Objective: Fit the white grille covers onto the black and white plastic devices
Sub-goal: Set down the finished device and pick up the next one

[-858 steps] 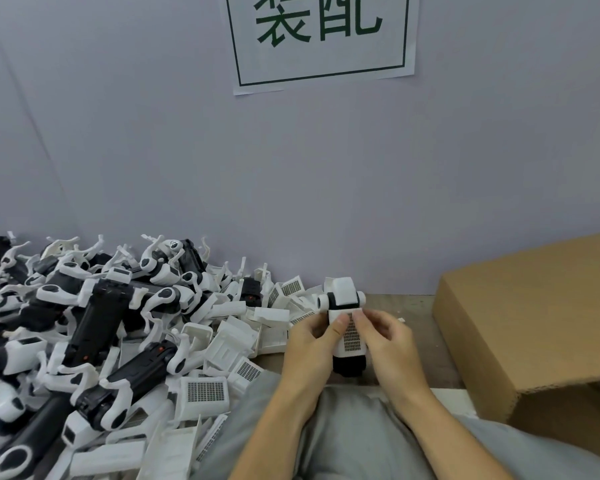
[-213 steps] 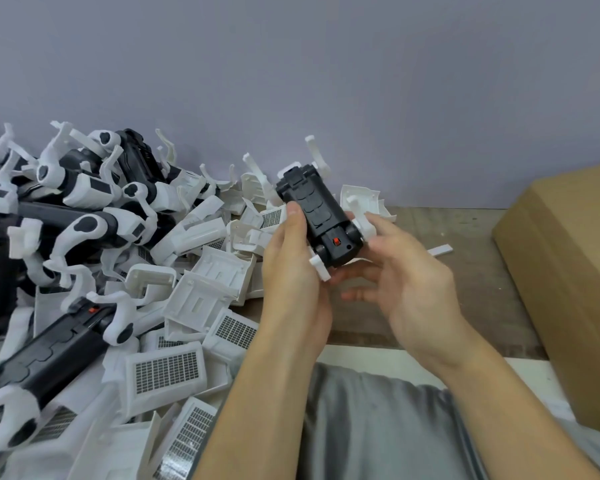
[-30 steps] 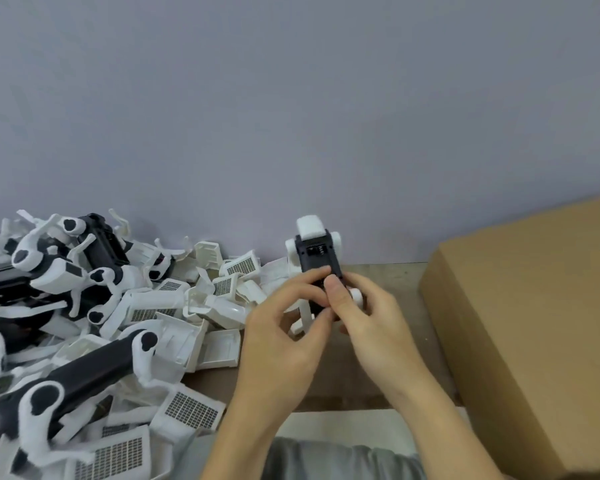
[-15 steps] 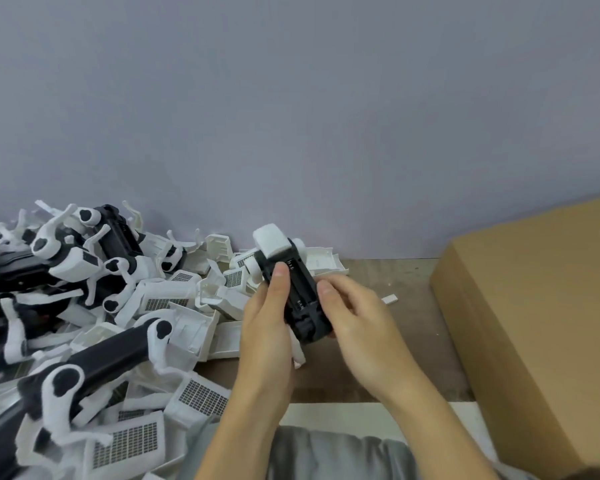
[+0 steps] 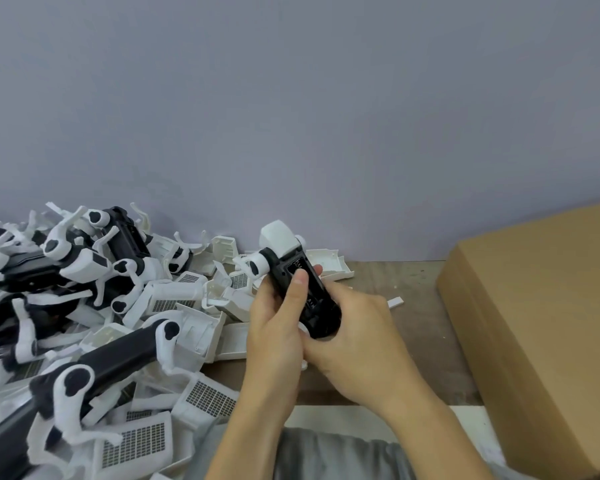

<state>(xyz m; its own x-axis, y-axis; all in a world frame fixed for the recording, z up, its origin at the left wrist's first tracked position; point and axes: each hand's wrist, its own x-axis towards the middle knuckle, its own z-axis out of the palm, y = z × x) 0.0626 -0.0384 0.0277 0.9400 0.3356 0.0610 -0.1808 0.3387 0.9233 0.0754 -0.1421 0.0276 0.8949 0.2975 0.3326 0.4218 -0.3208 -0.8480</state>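
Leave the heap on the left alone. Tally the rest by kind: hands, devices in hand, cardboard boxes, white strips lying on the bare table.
Hands: 2, the left hand and the right hand
Device, gripped by both hands: 1
Cardboard box: 1
White strip: 1
Total: 5

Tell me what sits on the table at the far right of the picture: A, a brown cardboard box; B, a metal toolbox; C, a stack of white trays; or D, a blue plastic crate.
A: a plain brown cardboard box fills the right side of the wooden table, apart from the pile of parts on the left.
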